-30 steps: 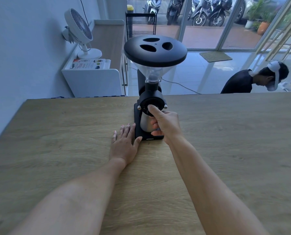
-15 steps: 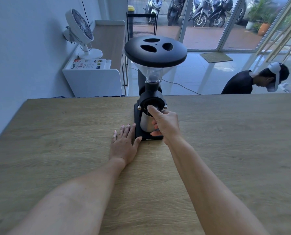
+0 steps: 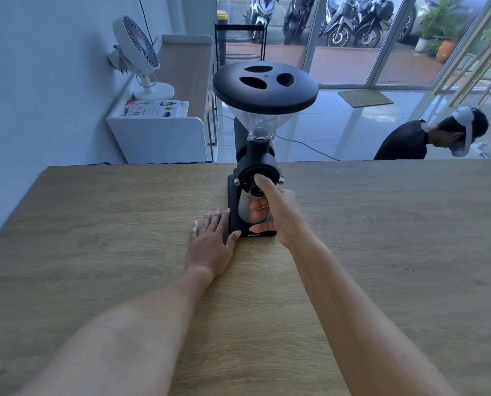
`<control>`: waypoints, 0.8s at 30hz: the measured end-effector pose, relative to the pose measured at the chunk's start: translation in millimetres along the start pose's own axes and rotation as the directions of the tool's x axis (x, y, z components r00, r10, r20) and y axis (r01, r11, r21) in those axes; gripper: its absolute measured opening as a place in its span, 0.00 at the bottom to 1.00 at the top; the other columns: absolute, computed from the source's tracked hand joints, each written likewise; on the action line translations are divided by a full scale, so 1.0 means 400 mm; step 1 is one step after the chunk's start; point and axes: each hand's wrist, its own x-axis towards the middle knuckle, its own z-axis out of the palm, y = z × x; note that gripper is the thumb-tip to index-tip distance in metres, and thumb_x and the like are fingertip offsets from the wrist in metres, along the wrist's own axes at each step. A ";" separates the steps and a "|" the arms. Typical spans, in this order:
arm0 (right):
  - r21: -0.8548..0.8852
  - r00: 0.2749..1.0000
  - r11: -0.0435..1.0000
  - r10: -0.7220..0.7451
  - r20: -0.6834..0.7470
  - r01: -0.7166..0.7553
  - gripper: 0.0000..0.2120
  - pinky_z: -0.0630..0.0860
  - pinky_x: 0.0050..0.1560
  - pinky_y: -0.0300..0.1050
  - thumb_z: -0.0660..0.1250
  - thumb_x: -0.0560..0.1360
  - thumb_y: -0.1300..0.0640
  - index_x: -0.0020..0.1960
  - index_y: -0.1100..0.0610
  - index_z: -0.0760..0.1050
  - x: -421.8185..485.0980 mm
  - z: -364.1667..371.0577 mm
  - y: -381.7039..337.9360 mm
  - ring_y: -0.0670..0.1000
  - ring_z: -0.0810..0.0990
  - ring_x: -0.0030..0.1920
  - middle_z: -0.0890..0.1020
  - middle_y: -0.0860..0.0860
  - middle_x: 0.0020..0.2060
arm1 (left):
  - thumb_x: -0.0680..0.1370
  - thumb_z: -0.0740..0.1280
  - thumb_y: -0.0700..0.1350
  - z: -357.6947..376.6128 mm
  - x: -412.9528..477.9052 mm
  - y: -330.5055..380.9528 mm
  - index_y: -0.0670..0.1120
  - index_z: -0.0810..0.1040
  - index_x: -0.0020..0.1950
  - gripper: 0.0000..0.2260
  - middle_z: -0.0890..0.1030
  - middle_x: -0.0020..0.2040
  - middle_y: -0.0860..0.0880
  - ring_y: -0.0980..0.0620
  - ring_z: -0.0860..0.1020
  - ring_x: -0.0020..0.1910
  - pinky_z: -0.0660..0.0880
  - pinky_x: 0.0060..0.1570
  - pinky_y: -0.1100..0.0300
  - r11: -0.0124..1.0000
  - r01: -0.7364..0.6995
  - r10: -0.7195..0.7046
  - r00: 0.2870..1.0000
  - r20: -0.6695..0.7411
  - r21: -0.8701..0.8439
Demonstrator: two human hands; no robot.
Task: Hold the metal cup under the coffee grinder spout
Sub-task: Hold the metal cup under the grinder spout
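A black coffee grinder [image 3: 256, 170] with a clear hopper and a wide black lid stands at the far edge of the wooden table [image 3: 381, 238]. A shiny metal cup [image 3: 244, 207] sits on the grinder's base, right under the round grinding head. My right hand [image 3: 278, 212] wraps around the cup from the right, its thumb resting up against the front of the grinding head. My left hand [image 3: 211, 238] lies flat on the table, fingers apart, its thumb touching the left side of the grinder's base. The spout itself is hidden behind my thumb.
Beyond the table's far edge stand a white cabinet [image 3: 158, 138] with a white fan [image 3: 137, 52] and a book on it. A person in a black shirt [image 3: 432, 135] bends over at the right. A cable runs across the tiled floor.
Nothing has visibly moved; both hands and the cup stay where they were, with only a slight shift of the camera.
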 end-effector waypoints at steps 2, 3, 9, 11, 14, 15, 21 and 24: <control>0.025 1.000 1.000 0.018 0.009 -0.018 0.22 0.79 0.26 0.46 0.67 0.77 0.43 0.52 0.63 0.81 0.002 -0.002 0.000 0.49 0.79 0.29 0.80 0.54 0.35 | 0.81 0.42 0.65 -0.002 -0.002 0.000 0.57 0.42 0.81 0.29 0.51 0.82 0.53 0.52 0.46 0.80 0.44 0.78 0.48 1.000 -0.002 0.002 1.000 0.000 0.003; 0.027 1.000 0.999 0.023 0.017 -0.024 0.23 0.79 0.26 0.46 0.67 0.78 0.43 0.53 0.64 0.81 0.003 -0.002 0.000 0.49 0.79 0.29 0.80 0.54 0.34 | 0.81 0.42 0.65 -0.002 -0.002 0.000 0.56 0.42 0.81 0.29 0.51 0.82 0.53 0.52 0.46 0.80 0.44 0.78 0.48 1.000 -0.001 0.001 1.000 -0.001 0.006; 0.017 0.999 1.000 0.023 0.039 -0.024 0.26 0.77 0.25 0.43 0.69 0.77 0.42 0.54 0.67 0.83 0.005 -0.013 0.001 0.47 0.78 0.28 0.80 0.52 0.33 | 0.81 0.42 0.65 -0.004 -0.001 0.002 0.56 0.43 0.81 0.30 0.51 0.82 0.52 0.51 0.47 0.80 0.44 0.78 0.47 1.000 -0.002 0.002 1.000 0.000 -0.009; 0.034 0.999 0.999 0.025 0.027 -0.026 0.24 0.76 0.25 0.42 0.70 0.76 0.43 0.52 0.65 0.83 0.004 -0.010 0.002 0.46 0.77 0.26 0.79 0.51 0.31 | 0.81 0.43 0.65 -0.004 -0.002 0.002 0.56 0.43 0.81 0.30 0.52 0.82 0.52 0.51 0.47 0.80 0.44 0.78 0.47 1.000 -0.003 0.003 1.000 0.002 -0.009; 0.075 1.000 0.997 0.016 0.014 -0.017 0.19 0.76 0.24 0.41 0.73 0.75 0.44 0.48 0.62 0.82 0.001 -0.006 0.001 0.45 0.74 0.24 0.77 0.49 0.26 | 0.81 0.43 0.64 -0.007 -0.003 0.003 0.56 0.43 0.81 0.29 0.51 0.82 0.52 0.51 0.47 0.80 0.45 0.78 0.47 1.000 -0.002 0.002 1.000 0.004 -0.007; 0.084 1.000 0.996 0.013 0.013 -0.014 0.18 0.76 0.24 0.41 0.73 0.75 0.45 0.47 0.62 0.81 0.002 -0.005 0.001 0.45 0.74 0.24 0.77 0.48 0.25 | 0.81 0.43 0.64 -0.008 -0.003 0.004 0.56 0.43 0.81 0.29 0.51 0.82 0.52 0.51 0.47 0.80 0.45 0.78 0.47 1.000 -0.003 0.003 1.000 0.003 -0.007; 0.097 1.000 0.995 0.008 0.011 -0.009 0.17 0.76 0.23 0.41 0.74 0.74 0.46 0.46 0.61 0.80 0.002 -0.004 0.000 0.46 0.73 0.25 0.76 0.48 0.25 | 0.81 0.43 0.64 -0.006 -0.002 0.003 0.56 0.44 0.81 0.29 0.52 0.82 0.52 0.51 0.47 0.80 0.44 0.78 0.47 1.000 -0.005 0.005 1.000 -0.005 -0.006; 0.088 1.000 0.996 0.006 0.009 -0.007 0.17 0.76 0.23 0.41 0.74 0.74 0.45 0.44 0.60 0.80 0.003 -0.004 0.001 0.46 0.73 0.25 0.76 0.48 0.25 | 0.81 0.43 0.64 -0.005 -0.001 0.002 0.56 0.43 0.81 0.29 0.52 0.82 0.52 0.51 0.47 0.80 0.45 0.78 0.47 1.000 -0.005 0.005 1.000 -0.003 0.001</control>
